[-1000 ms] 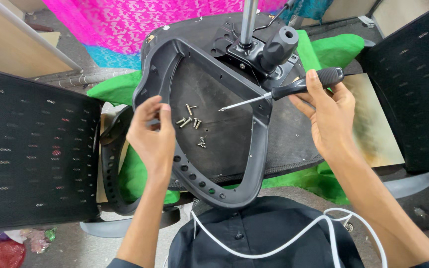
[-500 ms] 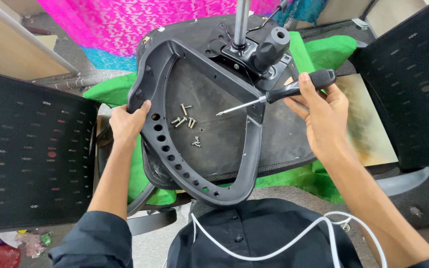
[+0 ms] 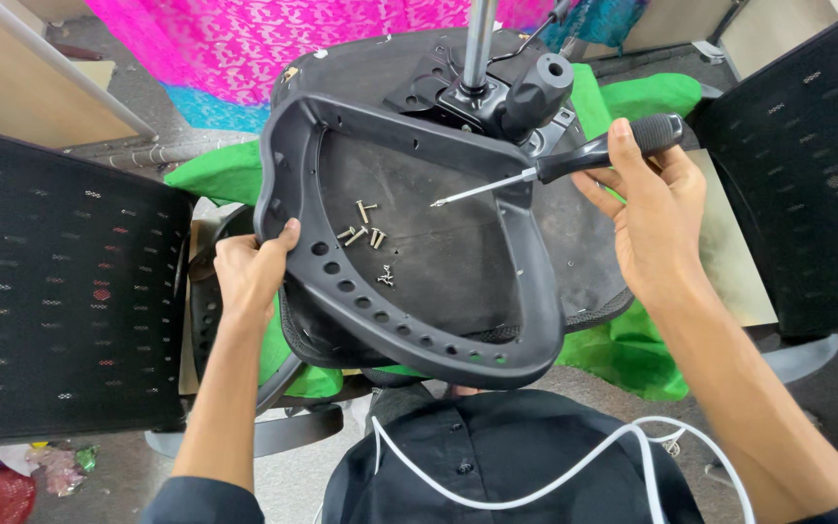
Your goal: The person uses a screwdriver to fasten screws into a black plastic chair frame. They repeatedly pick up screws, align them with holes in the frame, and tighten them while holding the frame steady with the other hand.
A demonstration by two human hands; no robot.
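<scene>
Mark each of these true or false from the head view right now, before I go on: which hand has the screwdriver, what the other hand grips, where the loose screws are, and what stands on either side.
1. The right hand holds the screwdriver. True.
2. The left hand holds a screw. False: it grips the edge of the grey plastic frame.
3. The loose screws lie on the dark underside of the seat, inside the frame. True.
4. The screwdriver's tip is seated in a screw. False: the tip hangs free above the seat, apart from the screws.
5. Black mesh panels stand on both sides. True.
</scene>
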